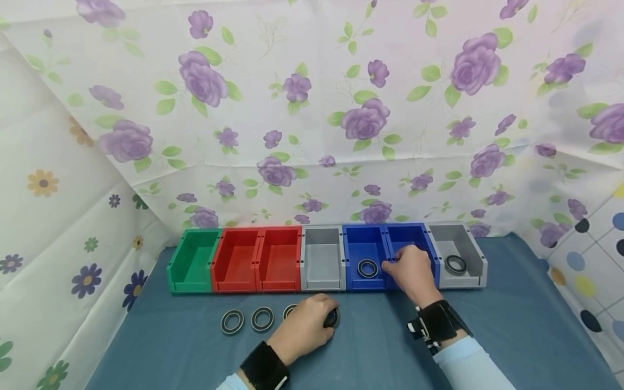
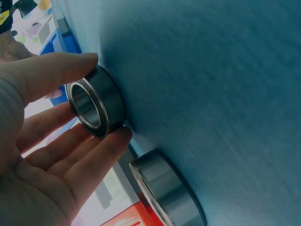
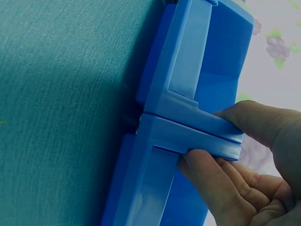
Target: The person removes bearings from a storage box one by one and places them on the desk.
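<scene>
My left hand [image 1: 303,326] pinches a ball bearing [image 2: 113,101] between thumb and fingers, right at the blue cloth. Another bearing [image 2: 167,190] lies close beside it in the left wrist view; in the head view my hand partly covers this row. My right hand [image 1: 413,273] is over the two blue bins [image 1: 365,238]. In the right wrist view its thumb and fingers straddle the adjoining bin walls [image 3: 197,141] and pinch them; part of the thumb is hidden behind a wall. One bearing [image 1: 368,268] lies in the left blue bin.
A green bin [image 1: 191,287], two red bins [image 1: 234,285] and a grey bin [image 1: 324,284] stand to the left in the same row. The right-end grey bin [image 1: 470,281] contains a bearing [image 1: 455,265]. Two bearings [image 1: 232,332] lie left of my left hand. Flowered sheeting hangs behind.
</scene>
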`<state>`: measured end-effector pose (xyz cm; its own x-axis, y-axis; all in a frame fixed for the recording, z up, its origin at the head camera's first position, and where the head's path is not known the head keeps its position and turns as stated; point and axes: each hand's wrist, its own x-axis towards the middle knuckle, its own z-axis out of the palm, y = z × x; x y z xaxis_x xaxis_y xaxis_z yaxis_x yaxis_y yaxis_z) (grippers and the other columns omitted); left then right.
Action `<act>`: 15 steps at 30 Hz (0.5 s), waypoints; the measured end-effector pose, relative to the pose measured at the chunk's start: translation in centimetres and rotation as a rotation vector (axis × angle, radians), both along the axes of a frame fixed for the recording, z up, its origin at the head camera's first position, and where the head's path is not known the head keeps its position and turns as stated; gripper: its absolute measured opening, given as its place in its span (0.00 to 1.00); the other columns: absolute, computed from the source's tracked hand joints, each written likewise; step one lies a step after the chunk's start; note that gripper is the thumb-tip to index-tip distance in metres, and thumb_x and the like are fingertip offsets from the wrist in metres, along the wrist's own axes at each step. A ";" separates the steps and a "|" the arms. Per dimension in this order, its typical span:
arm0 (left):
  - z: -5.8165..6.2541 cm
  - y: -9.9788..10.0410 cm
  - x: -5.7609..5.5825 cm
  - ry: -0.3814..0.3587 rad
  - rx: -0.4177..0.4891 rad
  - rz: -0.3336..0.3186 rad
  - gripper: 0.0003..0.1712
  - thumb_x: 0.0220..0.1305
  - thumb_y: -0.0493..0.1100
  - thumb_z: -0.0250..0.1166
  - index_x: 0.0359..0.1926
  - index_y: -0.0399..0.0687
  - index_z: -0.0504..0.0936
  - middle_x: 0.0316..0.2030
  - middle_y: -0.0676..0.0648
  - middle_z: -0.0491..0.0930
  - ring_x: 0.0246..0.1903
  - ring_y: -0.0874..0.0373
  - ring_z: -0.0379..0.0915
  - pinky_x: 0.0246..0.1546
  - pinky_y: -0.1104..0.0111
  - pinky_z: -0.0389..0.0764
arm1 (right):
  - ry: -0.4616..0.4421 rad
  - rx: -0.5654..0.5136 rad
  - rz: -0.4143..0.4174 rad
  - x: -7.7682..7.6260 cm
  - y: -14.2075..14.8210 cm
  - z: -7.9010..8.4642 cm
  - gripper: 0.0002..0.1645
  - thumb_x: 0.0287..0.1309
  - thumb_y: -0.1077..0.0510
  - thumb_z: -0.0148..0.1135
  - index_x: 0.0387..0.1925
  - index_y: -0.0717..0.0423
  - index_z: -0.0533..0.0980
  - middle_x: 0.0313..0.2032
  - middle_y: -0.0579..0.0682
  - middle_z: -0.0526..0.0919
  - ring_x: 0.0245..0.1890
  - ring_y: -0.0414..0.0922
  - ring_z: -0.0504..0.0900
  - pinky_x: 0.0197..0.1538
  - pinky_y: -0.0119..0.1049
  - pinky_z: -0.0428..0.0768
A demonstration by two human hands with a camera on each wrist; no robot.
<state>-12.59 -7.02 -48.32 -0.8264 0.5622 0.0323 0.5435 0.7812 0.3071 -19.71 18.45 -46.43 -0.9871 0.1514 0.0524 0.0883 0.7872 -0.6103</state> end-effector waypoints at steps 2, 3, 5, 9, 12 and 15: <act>0.0 0.0 0.0 0.024 -0.015 -0.015 0.24 0.49 0.46 0.70 0.50 0.50 0.80 0.47 0.53 0.77 0.44 0.64 0.72 0.44 0.68 0.74 | 0.001 -0.005 -0.002 0.0 0.0 0.0 0.30 0.49 0.50 0.67 0.11 0.49 0.55 0.12 0.42 0.50 0.10 0.40 0.54 0.14 0.33 0.54; 0.0 0.0 -0.1 0.037 -0.023 -0.024 0.23 0.49 0.46 0.70 0.49 0.50 0.80 0.46 0.53 0.77 0.43 0.64 0.72 0.44 0.68 0.74 | 0.001 -0.005 -0.003 0.0 -0.1 0.0 0.30 0.48 0.50 0.67 0.11 0.49 0.55 0.12 0.42 0.50 0.10 0.40 0.54 0.14 0.33 0.54; -0.1 -0.1 -0.1 0.059 -0.033 -0.039 0.22 0.50 0.46 0.70 0.48 0.51 0.81 0.45 0.54 0.78 0.43 0.64 0.73 0.44 0.68 0.74 | 0.001 -0.005 -0.005 0.0 -0.1 0.0 0.30 0.48 0.50 0.68 0.11 0.49 0.55 0.12 0.42 0.50 0.10 0.40 0.54 0.14 0.33 0.54; -0.2 0.0 -0.2 0.067 -0.044 -0.044 0.21 0.51 0.47 0.70 0.48 0.51 0.81 0.44 0.55 0.78 0.43 0.64 0.73 0.44 0.68 0.75 | 0.005 -0.004 -0.002 0.0 -0.1 0.0 0.30 0.48 0.50 0.68 0.11 0.50 0.55 0.13 0.42 0.50 0.10 0.40 0.54 0.14 0.33 0.54; -0.1 0.0 -0.2 0.050 -0.049 -0.036 0.22 0.51 0.47 0.70 0.49 0.52 0.81 0.44 0.55 0.78 0.44 0.64 0.73 0.44 0.68 0.74 | 0.007 -0.004 0.002 0.0 0.0 0.0 0.30 0.48 0.50 0.68 0.11 0.50 0.55 0.12 0.42 0.51 0.10 0.40 0.55 0.14 0.33 0.54; 0.3 -0.1 -0.2 0.039 -0.021 -0.017 0.22 0.51 0.48 0.70 0.50 0.52 0.81 0.44 0.55 0.78 0.44 0.64 0.73 0.44 0.67 0.74 | 0.008 -0.007 0.008 0.1 0.0 0.0 0.30 0.49 0.50 0.68 0.11 0.49 0.55 0.12 0.42 0.51 0.10 0.40 0.55 0.14 0.33 0.55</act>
<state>-12.75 -7.08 -48.02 -0.8148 0.5774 0.0524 0.5683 0.7777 0.2687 -19.66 18.46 -46.40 -0.9879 0.1434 0.0596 0.0766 0.7839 -0.6162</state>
